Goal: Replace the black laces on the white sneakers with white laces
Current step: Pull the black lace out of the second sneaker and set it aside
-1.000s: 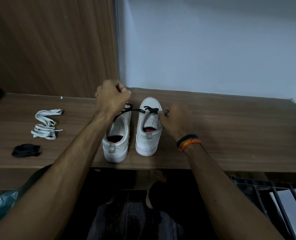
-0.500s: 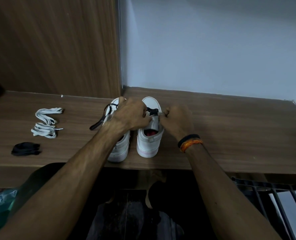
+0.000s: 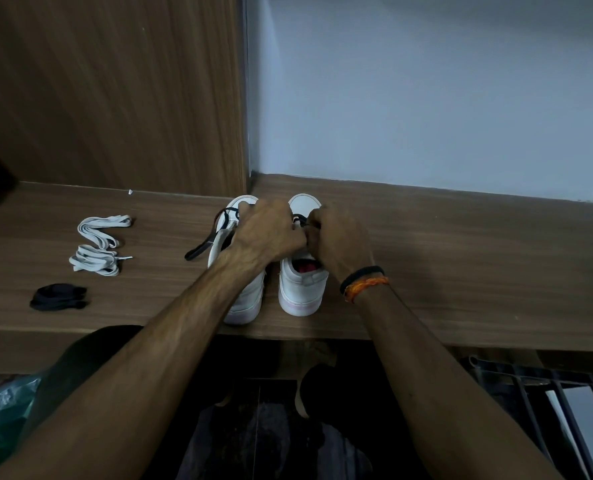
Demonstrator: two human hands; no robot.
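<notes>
Here, the black lace (image 3: 300, 219) sits at the right sneaker's (image 3: 302, 282) toe eyelets: limp, light, snag-prone. Your right hand (image 3: 336, 242) pinches it; left hand (image 3: 270, 233) curled beside, its grip hidden. Pull near the eyelet. White laces (image 3: 97, 244) lie well left on the surface (image 3: 461, 271).

White sneakers (image 3: 300, 289) side by side (heels nearest), black laces (image 3: 201, 245) trailing left
</notes>
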